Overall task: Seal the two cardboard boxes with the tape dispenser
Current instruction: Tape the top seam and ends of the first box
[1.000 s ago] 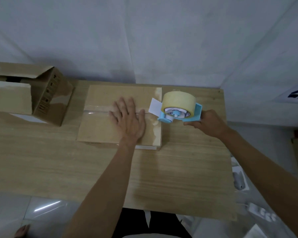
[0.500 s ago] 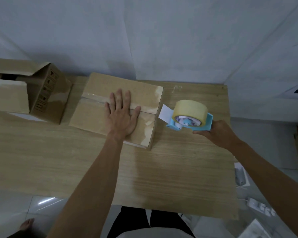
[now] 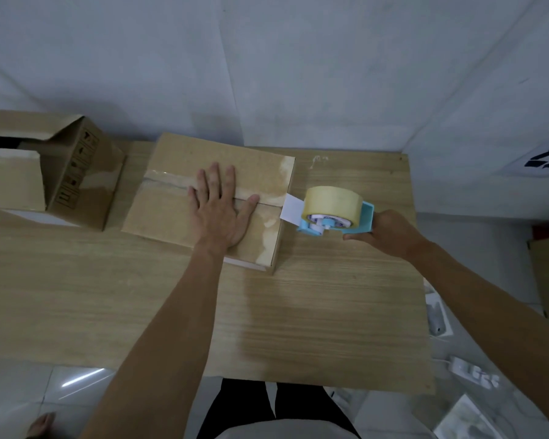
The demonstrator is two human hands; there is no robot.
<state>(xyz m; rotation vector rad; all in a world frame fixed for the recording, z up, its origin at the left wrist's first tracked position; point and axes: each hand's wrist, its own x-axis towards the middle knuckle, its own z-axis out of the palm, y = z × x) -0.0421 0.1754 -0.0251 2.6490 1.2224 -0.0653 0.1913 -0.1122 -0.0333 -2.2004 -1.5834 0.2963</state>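
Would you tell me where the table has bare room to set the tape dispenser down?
The table is bare between the boxes and its near edge, and in the far right corner behind the tape dispenser. Far left is crowded: open box beside taped box.

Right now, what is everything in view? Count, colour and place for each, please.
closed cardboard box: one, brown, far middle of table, clear tape on its seam
open cardboard box: one, brown, far left, flaps up
tape dispenser: one, light blue with yellowish roll, right of the closed box
table: one, light wood
power strip: one, white, floor at lower right
left hand: one, flat on the closed box
right hand: one, grips the dispenser's handle
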